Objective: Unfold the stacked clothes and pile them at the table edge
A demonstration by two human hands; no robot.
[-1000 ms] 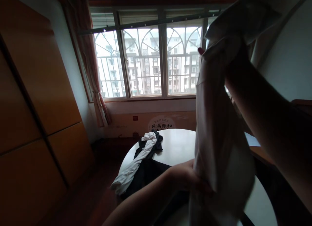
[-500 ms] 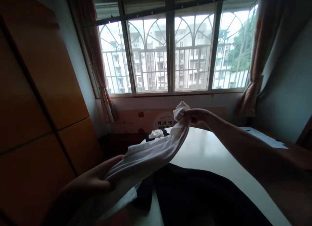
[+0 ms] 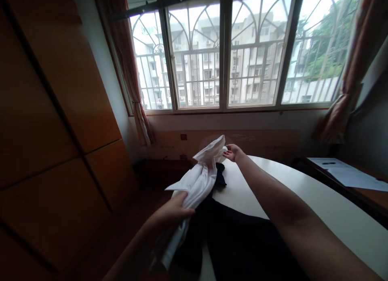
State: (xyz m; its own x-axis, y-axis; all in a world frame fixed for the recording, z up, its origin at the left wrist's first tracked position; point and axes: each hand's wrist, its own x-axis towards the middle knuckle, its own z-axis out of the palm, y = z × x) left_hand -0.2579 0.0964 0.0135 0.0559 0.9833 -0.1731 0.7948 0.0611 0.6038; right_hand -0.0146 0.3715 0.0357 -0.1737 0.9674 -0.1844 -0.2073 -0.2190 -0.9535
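A crumpled white garment (image 3: 202, 178) stretches slantwise above the round table, its exact kind unclear. My left hand (image 3: 178, 208) grips its near part, thumb on top and fingers wrapped below. At the far end, my right hand (image 3: 233, 152) has its fingers curled against the cloth, partly hidden by it. A loose fold stands up beside the right fingers. Beneath the garment lies a black garment (image 3: 242, 236), spread over the near side of the table. A smaller dark piece of cloth (image 3: 221, 177) shows just below the right hand.
The round white table (image 3: 303, 188) reaches to the right. Beyond it, papers (image 3: 348, 174) lie on a brown surface. A wooden cabinet (image 3: 60, 152) stands at the left. Barred windows (image 3: 254, 67) with tied curtains (image 3: 333, 115) are ahead, above a flat printed panel (image 3: 169, 141).
The white garment has become bunched and shorter between my hands. My left hand has moved right and forward; the right hand's hold looks looser. The view has shifted left and down slightly.
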